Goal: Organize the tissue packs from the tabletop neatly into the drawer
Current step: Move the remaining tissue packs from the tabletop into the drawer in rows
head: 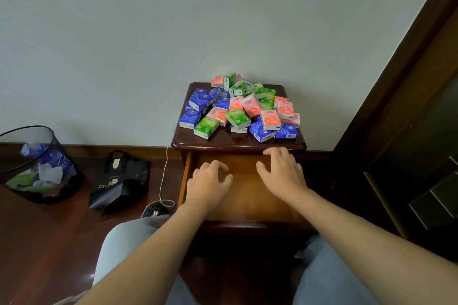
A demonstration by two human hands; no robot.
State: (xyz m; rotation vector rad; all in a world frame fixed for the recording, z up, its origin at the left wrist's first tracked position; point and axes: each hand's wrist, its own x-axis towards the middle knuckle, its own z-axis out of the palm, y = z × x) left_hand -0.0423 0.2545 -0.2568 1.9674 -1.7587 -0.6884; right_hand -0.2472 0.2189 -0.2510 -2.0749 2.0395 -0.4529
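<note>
Bedroom corner with dark wood floor (37, 235) and pale wall (173, 32) behind a small nightstand (238, 145). Nearest, at 6 o'clock: knees in light trousers (124, 242), both forearms reaching forward. Just beyond, the drawer (247, 195) pulled out, its wooden bottom bare where visible. Left hand (209, 184) over the drawer at 11 o'clock of its floor, fingers loosely curled, holding nothing. Right hand (282, 172) at 1 o'clock, fingers spread and relaxed, tips near the tabletop's front edge, gripping nothing. Farther up, at 12 o'clock: tissue packs (238, 109) heaped on the tabletop in blue, green and pink, none in the drawer yet. Task judged barely begun. Off at 9 o'clock on the floor: a mesh wastebasket (39, 166) with scraps, a dark paper bag (119, 181), a white cable (164, 173) running down to a power strip (156, 210). At 3 o'clock, a dark wooden door frame (396, 94). Risks, as judgement: loose heap likely to slide if a lower pack gets pulled first; blue packs at the right front corner sitting close to the edge, easily knocked to the floor; careless dropping into the drawer likely to leave rows crooked.
</note>
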